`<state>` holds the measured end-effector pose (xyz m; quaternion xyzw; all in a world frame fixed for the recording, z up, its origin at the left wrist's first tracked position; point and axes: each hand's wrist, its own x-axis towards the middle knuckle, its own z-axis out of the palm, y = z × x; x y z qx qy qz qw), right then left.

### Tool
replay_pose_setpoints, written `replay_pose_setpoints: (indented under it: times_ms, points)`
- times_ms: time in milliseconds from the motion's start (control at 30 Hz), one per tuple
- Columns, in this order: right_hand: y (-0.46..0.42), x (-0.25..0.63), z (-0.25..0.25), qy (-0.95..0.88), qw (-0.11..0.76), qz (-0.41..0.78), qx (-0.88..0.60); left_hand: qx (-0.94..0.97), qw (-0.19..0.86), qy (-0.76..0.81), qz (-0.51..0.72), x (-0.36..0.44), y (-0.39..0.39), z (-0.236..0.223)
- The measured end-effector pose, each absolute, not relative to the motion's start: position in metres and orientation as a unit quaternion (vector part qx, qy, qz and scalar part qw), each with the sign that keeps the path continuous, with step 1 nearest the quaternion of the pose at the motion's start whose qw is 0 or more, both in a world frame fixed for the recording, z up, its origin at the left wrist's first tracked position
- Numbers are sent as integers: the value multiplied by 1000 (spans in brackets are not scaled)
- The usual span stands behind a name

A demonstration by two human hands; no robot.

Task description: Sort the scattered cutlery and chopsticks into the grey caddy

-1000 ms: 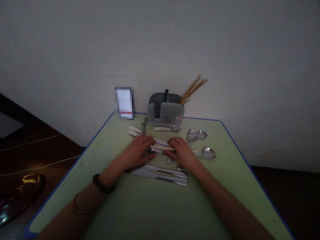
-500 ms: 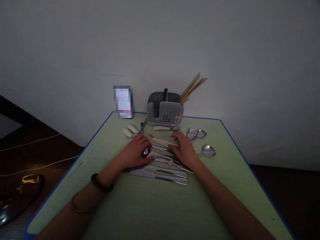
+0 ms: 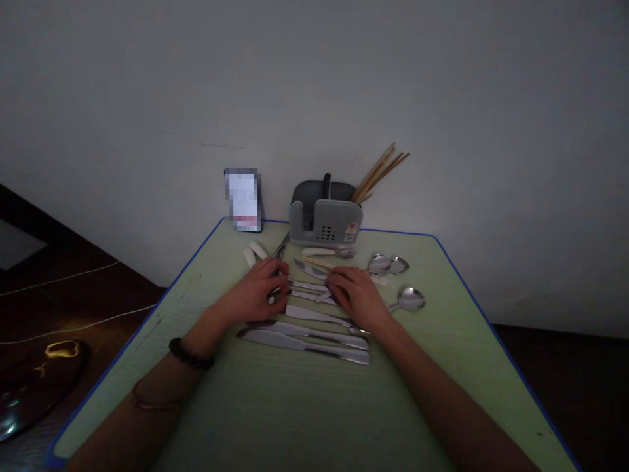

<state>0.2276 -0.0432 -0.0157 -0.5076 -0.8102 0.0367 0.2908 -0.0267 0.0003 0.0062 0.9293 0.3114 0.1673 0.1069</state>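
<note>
The left hand [image 3: 258, 288] and the right hand [image 3: 358, 295] are low over the pale green tabletop [image 3: 295, 419], with slim silver metal cutlery [image 3: 317, 314] lying between them. The left fingers bend by the ends on their side — I can't tell if they grip any. The right fingers curl over the other ends, and their hold is hidden too. Maybe the hands sit at both ends so the pieces lie side by side. The pieces run across from hand to hand, right ends mostly a bit nearer the person. Closer than the hands lies a long shiny metal knife [image 3: 299, 344] — blade pointing left, handle right. Beyond the hands, brown wooden chopsticks [image 3: 381, 172] slant, likely leaning on the grey plastic holder [image 3: 339, 219].
</note>
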Motion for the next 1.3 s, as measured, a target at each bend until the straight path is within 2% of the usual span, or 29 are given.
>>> replay_pose_setpoints:
  times_ms: [100,500,733,933,1300]
  points:
    - [-45,225,-15,-833,254,53,-489,925,112,318,173,-24,1,0]
    - [-50,223,-8,-842,228,66,-485,916,140,341,157,-22,2,3]
    - [-48,221,-14,-789,283,16,-545,919,147,334,148,-26,2,4]
    - [-45,221,-19,-786,256,43,-562,921,153,321,160,-30,4,4]
    - [-42,225,-21,-746,280,27,-604,918,179,306,176,-36,5,12]
